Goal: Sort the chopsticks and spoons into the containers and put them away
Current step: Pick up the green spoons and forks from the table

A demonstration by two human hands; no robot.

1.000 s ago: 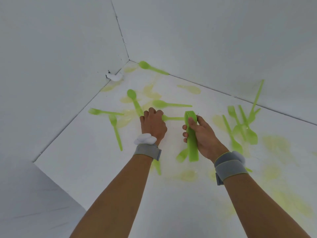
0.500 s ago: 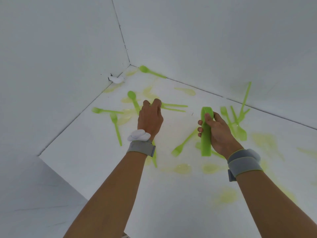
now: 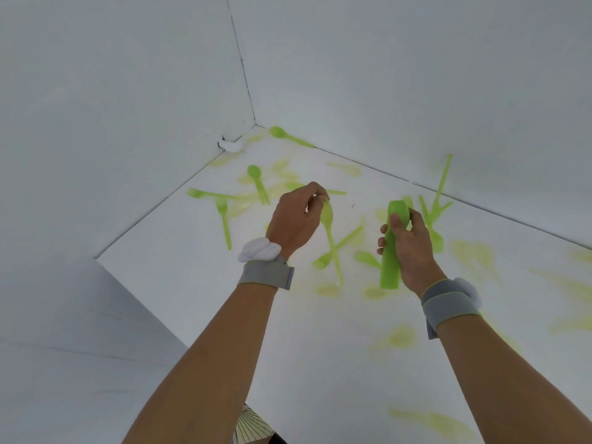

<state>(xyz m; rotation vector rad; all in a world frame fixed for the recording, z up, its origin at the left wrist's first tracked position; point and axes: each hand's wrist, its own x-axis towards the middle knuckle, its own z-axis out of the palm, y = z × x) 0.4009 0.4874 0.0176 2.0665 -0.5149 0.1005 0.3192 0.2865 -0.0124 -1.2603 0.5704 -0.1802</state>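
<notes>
A green spoon [image 3: 328, 219] is pinched by the left hand [image 3: 296, 219]; a green stack [image 3: 391, 248] is gripped by the right hand [image 3: 413, 248] above the worktop [image 3: 192, 283].

Both forearms reach forward, the left hand [image 3: 296, 219] pinching with curled fingertips, the right hand [image 3: 411, 248] gripping, each wrist strapped.

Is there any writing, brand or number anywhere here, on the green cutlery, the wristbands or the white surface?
None can be read. The spoon in the left hand, the green stack in the right hand, both grey wristbands and the white table show no text.
</notes>
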